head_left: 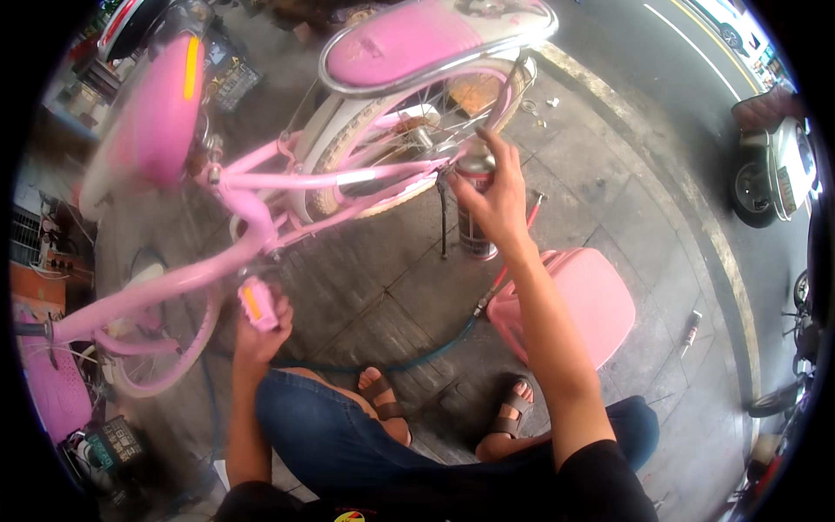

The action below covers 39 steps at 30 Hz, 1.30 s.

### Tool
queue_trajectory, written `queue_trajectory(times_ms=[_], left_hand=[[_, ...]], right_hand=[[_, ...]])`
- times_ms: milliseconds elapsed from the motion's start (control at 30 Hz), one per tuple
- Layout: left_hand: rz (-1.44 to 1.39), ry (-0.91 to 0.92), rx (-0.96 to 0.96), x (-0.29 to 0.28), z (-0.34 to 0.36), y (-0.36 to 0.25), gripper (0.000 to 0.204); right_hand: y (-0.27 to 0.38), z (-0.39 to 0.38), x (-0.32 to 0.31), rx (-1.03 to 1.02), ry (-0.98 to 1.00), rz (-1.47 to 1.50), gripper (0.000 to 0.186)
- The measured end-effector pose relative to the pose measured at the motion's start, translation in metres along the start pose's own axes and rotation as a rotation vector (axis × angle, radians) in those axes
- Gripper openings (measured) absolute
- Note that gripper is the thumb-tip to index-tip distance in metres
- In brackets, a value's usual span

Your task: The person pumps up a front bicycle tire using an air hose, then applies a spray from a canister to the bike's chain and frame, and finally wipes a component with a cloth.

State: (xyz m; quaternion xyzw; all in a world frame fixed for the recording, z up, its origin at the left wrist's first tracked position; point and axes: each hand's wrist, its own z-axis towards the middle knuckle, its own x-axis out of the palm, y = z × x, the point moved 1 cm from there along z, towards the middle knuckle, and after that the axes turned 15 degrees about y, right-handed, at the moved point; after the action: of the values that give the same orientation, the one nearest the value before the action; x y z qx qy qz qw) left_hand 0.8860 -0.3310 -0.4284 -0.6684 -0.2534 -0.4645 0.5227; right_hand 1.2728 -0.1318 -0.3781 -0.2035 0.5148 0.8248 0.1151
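Note:
A pink bicycle [174, 283] is propped at an angle before me, with pink-and-white saddle [148, 122], rear rack [400, 48] and rear wheel [339, 165]. My left hand [265, 326] is closed around a pink pedal [259, 304] with an orange reflector, at the crank below the frame. My right hand [491, 187] has its fingers curled at the rear axle area, beside the dark lower end of a stay; exactly what they grip is hard to make out. A spray can [474, 239] stands on the paving behind that hand.
A pink plastic stool [578, 309] lies right of my feet, by a hose [417, 361] with a red-handled tool [535, 209]. A small tube [691, 331] lies farther right. A white scooter [778, 174] stands at the kerb, beside the road. Clutter and equipment [113, 448] sit at left.

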Motion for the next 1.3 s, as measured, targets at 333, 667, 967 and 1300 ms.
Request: queue_trajectory(times_ms=[333, 667, 967, 1300], left_hand=[[0.251, 0.002, -0.054, -0.024, 0.097, 0.074, 0.058], [0.727, -0.573, -0.152, -0.133, 0.027, 0.073, 0.025], [0.439, -0.519, 0.223, 0.009, -0.053, -0.006, 0.048], [0.518, -0.507, -0.121, -0.12, 0.068, 0.094, 0.035]], right_hand=[[0.016, 0.033, 0.023, 0.025, 0.138, -0.247, 0.052], [0.01, 0.046, 0.032, 0.032, 0.148, -0.355, 0.052], [0.004, 0.05, 0.03, 0.023, 0.179, -0.344, 0.052], [0.008, 0.062, 0.042, 0.019, 0.238, -0.371, 0.053]])
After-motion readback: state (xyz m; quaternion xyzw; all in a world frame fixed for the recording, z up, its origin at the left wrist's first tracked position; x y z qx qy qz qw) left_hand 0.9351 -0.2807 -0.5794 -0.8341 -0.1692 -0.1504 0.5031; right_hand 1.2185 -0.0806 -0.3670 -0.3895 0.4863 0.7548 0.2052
